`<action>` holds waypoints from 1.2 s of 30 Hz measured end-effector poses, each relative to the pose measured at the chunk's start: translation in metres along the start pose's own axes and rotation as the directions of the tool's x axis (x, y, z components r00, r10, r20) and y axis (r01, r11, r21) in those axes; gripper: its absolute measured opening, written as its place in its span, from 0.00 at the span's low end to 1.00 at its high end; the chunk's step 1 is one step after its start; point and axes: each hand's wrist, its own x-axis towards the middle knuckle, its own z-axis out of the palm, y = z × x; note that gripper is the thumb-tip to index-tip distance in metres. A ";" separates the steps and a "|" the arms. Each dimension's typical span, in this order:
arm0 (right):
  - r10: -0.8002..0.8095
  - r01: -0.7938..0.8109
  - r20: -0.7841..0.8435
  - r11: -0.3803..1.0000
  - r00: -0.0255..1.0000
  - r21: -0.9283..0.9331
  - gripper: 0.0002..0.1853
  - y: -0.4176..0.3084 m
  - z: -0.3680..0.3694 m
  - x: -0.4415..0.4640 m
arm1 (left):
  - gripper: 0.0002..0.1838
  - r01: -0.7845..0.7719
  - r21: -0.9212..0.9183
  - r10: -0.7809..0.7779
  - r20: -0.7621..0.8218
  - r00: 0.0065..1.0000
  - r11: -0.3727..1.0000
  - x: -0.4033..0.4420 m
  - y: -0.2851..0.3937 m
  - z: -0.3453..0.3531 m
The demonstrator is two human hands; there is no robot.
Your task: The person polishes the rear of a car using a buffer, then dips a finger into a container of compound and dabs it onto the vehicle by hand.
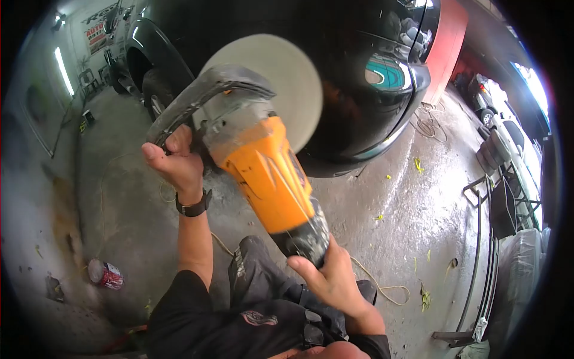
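An orange and black car polisher [266, 173] is held across the middle of the view, its pale round pad [293, 90] facing a glossy black car [341, 90]. Whether the pad touches the paint I cannot tell. My left hand [179, 164] is closed on the end of the black front handle [209, 87], thumb showing, with the other fingers partly hidden. Around the black rear grip [305, 236] my right hand [335, 278] is wrapped, near my lap.
A cord [388, 293] trails over the wet-looking grey floor [359, 239]. At the left lies a paint can [106, 274]. Metal racks [478, 251] stand at right, beside plastic-wrapped items. Coiled hose or cable [427, 122] lies beyond the car's corner.
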 end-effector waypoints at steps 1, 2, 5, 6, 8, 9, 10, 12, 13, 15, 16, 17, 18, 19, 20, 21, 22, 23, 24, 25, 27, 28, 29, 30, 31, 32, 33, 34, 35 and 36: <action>0.017 -0.019 0.019 0.996 1.000 0.090 0.37 0.001 -0.005 -0.009 | 0.34 -0.001 -0.027 0.000 -0.037 0.999 1.000 -0.003 0.004 0.012; -0.003 0.007 -0.026 0.989 1.000 0.148 0.35 0.008 -0.006 -0.017 | 0.36 -0.004 -0.053 0.000 -0.075 0.997 0.999 -0.008 0.008 0.030; -0.030 0.067 -0.131 0.954 0.991 0.293 0.32 0.042 -0.003 -0.047 | 0.40 -0.080 0.030 0.080 0.007 0.997 0.996 -0.025 0.018 0.066; -0.015 0.059 -0.139 0.945 0.990 0.321 0.32 0.053 -0.003 -0.055 | 0.40 -0.141 0.017 0.140 0.075 0.987 0.990 -0.031 0.017 0.074; 0.010 0.049 -0.155 0.927 0.988 0.371 0.32 0.069 -0.004 -0.065 | 0.40 -0.255 -0.033 0.256 0.207 0.944 0.966 -0.043 0.014 0.090; -0.006 0.088 -0.245 0.942 0.969 0.325 0.31 0.071 -0.002 -0.062 | 0.39 -0.230 -0.134 0.260 0.294 0.920 0.964 -0.050 0.012 0.091; 0.017 0.053 -0.236 0.956 0.972 0.289 0.31 0.079 -0.002 -0.062 | 0.39 -0.196 -0.235 0.275 0.377 0.884 0.952 -0.056 0.010 0.091; 0.064 -0.014 -0.222 0.976 0.973 0.216 0.30 0.095 -0.003 -0.061 | 0.36 -0.227 -0.207 0.289 0.351 0.891 0.952 -0.074 0.006 0.082; 0.073 -0.021 -0.220 0.973 0.973 0.230 0.29 0.096 -0.002 -0.059 | 0.36 -0.249 -0.188 0.299 0.327 0.896 0.950 -0.082 0.003 0.073; 0.097 -0.040 -0.212 0.965 0.972 0.260 0.28 0.093 0.006 -0.050 | 0.37 -0.295 -0.152 0.330 0.326 0.886 0.943 -0.090 -0.002 0.049; 0.092 -0.037 -0.200 0.964 0.976 0.264 0.28 0.096 0.013 -0.046 | 0.37 -0.299 -0.097 0.315 0.281 0.907 0.949 -0.093 -0.005 0.036; 0.088 -0.035 -0.189 0.963 0.978 0.267 0.29 0.102 0.023 -0.041 | 0.37 -0.298 -0.043 0.300 0.233 0.925 0.954 -0.096 -0.007 0.026; 0.084 -0.033 -0.180 0.963 0.980 0.268 0.29 0.105 0.031 -0.036 | 0.37 -0.293 0.010 0.286 0.184 0.940 0.956 -0.099 -0.011 0.014; 0.081 -0.049 -0.175 0.982 0.981 0.184 0.32 0.103 0.037 -0.028 | 0.37 -0.286 0.012 0.279 0.186 0.942 0.958 -0.099 -0.017 -0.003; 0.066 -0.040 -0.177 0.989 0.982 0.145 0.34 0.108 0.045 -0.024 | 0.36 -0.278 0.016 0.270 0.189 0.944 0.961 -0.099 -0.022 -0.022; 0.048 -0.030 -0.178 0.994 0.983 0.104 0.36 0.117 0.054 -0.018 | 0.36 -0.272 0.020 0.263 0.190 0.946 0.962 -0.099 -0.026 -0.034; 0.027 -0.016 -0.178 0.998 0.984 0.062 0.38 0.124 0.060 -0.012 | 0.35 -0.279 0.082 0.265 0.152 0.952 0.957 -0.100 -0.028 -0.038; 0.057 -0.052 -0.154 0.998 0.987 0.034 0.41 0.128 0.064 -0.008 | 0.34 -0.281 0.148 0.266 0.113 0.957 0.948 -0.103 -0.028 -0.041; 0.066 -0.065 -0.139 0.998 0.988 0.014 0.41 0.130 0.067 -0.006 | 0.34 -0.279 0.216 0.269 0.076 0.960 0.936 -0.105 -0.027 -0.046; 0.073 -0.075 -0.124 0.997 0.990 -0.006 0.42 0.132 0.069 -0.003 | 0.34 -0.238 0.221 0.223 0.090 0.971 0.946 -0.108 -0.027 -0.058; 0.089 -0.092 -0.102 0.995 0.991 -0.027 0.43 0.138 0.072 0.000 | 0.33 -0.156 0.238 0.131 0.118 0.984 0.959 -0.118 -0.030 -0.086; 0.097 -0.100 -0.091 0.995 0.991 -0.029 0.44 0.142 0.073 0.001 | 0.34 -0.159 0.258 0.141 0.087 0.986 0.953 -0.124 -0.034 -0.092; 0.102 -0.104 -0.080 0.994 0.992 -0.032 0.44 0.145 0.074 0.001 | 0.34 -0.164 0.278 0.155 0.055 0.986 0.946 -0.129 -0.039 -0.097; 0.110 -0.112 -0.071 0.993 0.991 -0.024 0.44 0.148 0.074 0.001 | 0.34 -0.169 0.298 0.170 0.023 0.985 0.940 -0.131 -0.038 -0.095; 0.121 -0.122 -0.064 0.992 0.991 -0.017 0.44 0.151 0.074 -0.001 | 0.34 -0.176 0.305 0.182 0.007 0.983 0.936 -0.136 -0.037 -0.092; 0.132 -0.133 -0.060 0.991 0.989 -0.010 0.44 0.154 0.073 -0.005 | 0.34 -0.181 0.311 0.194 -0.008 0.981 0.933 -0.143 -0.037 -0.087; 0.141 -0.142 -0.061 0.990 0.988 -0.011 0.43 0.158 0.070 -0.009 | 0.34 -0.189 0.315 0.207 -0.023 0.978 0.930 -0.149 -0.037 -0.081; 0.148 -0.149 -0.061 0.989 0.987 -0.012 0.43 0.161 0.068 -0.013 | 0.34 -0.191 0.304 0.188 0.040 0.981 0.933 -0.153 -0.036 -0.081; 0.154 -0.155 -0.059 0.988 0.986 -0.014 0.43 0.165 0.065 -0.018 | 0.34 -0.193 0.294 0.171 0.101 0.980 0.936 -0.159 -0.034 -0.082; 0.148 -0.149 -0.067 0.989 0.987 -0.006 0.42 0.171 0.063 -0.023 | 0.34 -0.194 0.286 0.153 0.162 0.975 0.938 -0.163 -0.030 -0.079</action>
